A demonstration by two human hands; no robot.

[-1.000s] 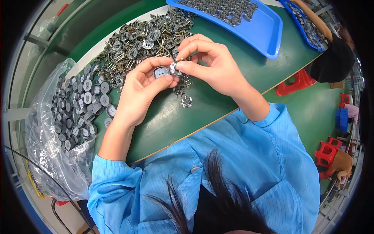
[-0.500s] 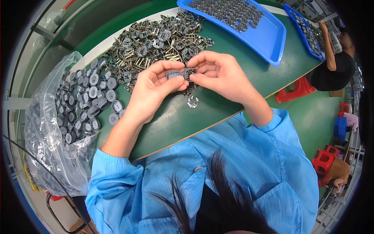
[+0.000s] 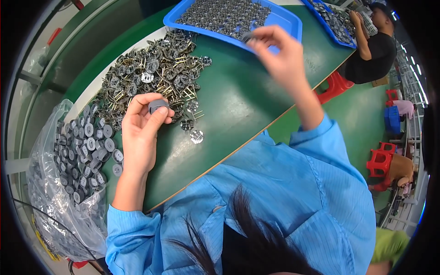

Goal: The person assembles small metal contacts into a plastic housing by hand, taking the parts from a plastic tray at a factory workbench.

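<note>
My left hand is closed round a grey round plastic cap, pinched between thumb and fingers beside a heap of metal-pinned round parts. Out to the right, my right hand reaches over the near edge of a blue tray. A small dark round part is pinched at its fingertips. Rows of similar small round parts fill much of that tray. A few loose pinned parts lie below the heap, among them a silvery round disc.
More grey caps spill from a clear plastic bag on the left. The green table has its front edge near my body. A second blue tray stands far right, near a seated person and a red stool.
My hands have parted. The right hand has moved up and right to the blue tray with a small round part, while the left has drawn left holding the cap. The view has shifted.
</note>
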